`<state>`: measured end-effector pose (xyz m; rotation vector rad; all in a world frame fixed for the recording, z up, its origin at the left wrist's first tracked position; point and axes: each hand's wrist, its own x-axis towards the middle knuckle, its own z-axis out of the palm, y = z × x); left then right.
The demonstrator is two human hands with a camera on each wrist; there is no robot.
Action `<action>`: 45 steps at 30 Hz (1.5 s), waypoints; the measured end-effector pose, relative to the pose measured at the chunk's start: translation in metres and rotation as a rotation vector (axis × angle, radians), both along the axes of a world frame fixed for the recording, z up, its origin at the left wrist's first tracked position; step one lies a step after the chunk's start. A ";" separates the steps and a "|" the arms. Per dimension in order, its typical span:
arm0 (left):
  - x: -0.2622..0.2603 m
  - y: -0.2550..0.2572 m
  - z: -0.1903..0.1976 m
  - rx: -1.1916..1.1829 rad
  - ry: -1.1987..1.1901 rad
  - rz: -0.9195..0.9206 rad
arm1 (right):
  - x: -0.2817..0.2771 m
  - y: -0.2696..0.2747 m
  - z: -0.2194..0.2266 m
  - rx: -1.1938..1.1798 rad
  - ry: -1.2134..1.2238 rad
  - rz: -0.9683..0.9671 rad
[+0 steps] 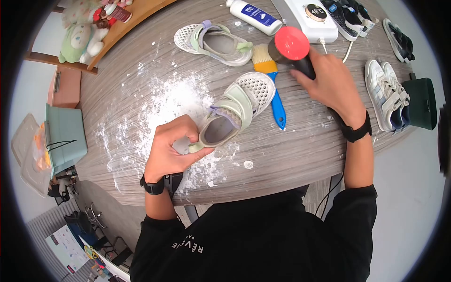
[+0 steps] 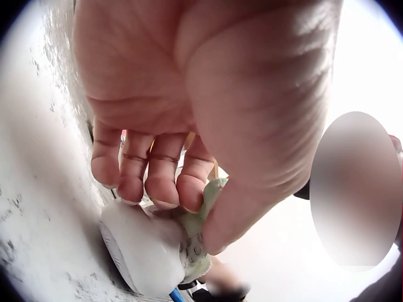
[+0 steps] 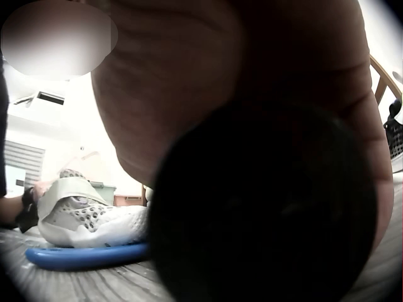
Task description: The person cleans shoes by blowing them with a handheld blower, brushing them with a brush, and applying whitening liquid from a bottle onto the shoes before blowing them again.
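My left hand (image 1: 171, 149) pinches the pale green heel tab of a white and green shoe (image 1: 241, 104), whose toe points up and right; the left wrist view shows thumb and fingertips at the tab (image 2: 214, 189). My right hand (image 1: 332, 83) grips the black handle of a tool with a round red face (image 1: 291, 43). In the right wrist view the dark round handle end (image 3: 264, 207) hides much of the scene. A blue-handled brush (image 1: 278, 105) with pale bristles lies between shoe and right hand, partly under the tool's head.
White powder (image 1: 181, 101) covers the table's middle left. A second green and white shoe (image 1: 218, 43), a white bottle (image 1: 256, 18) and a white device (image 1: 305, 21) reading 48°C lie at the back. White sneakers (image 1: 383, 96) and a dark green case (image 1: 419, 103) are at right.
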<state>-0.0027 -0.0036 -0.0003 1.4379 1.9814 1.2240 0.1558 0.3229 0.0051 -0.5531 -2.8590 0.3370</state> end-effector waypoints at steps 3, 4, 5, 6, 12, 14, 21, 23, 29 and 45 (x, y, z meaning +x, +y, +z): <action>0.000 -0.002 0.000 0.000 0.013 0.024 | 0.001 0.006 0.001 -0.002 0.089 0.024; 0.001 -0.001 0.001 0.000 -0.021 0.050 | 0.002 0.005 0.010 -0.162 0.142 0.037; 0.002 -0.001 0.002 0.002 -0.054 0.078 | 0.004 0.002 0.022 -0.321 0.194 0.051; 0.003 0.000 0.002 0.003 -0.047 0.088 | 0.005 -0.007 0.040 -0.450 0.179 0.043; 0.005 0.001 0.002 0.020 -0.096 0.088 | 0.009 -0.029 0.035 -0.697 0.234 0.609; 0.002 -0.001 -0.002 0.050 -0.068 0.019 | 0.006 -0.033 0.026 -0.719 0.143 0.639; 0.000 -0.001 -0.003 0.052 -0.121 0.000 | 0.000 -0.027 0.019 -0.479 0.170 0.422; 0.002 -0.001 -0.002 0.044 -0.108 0.000 | 0.001 -0.028 0.025 -0.598 0.088 0.483; 0.000 -0.001 -0.003 0.048 -0.105 -0.012 | -0.001 -0.039 0.020 -0.634 0.084 0.453; 0.005 0.000 -0.001 0.071 -0.134 0.016 | 0.002 -0.012 0.016 -0.270 0.291 0.427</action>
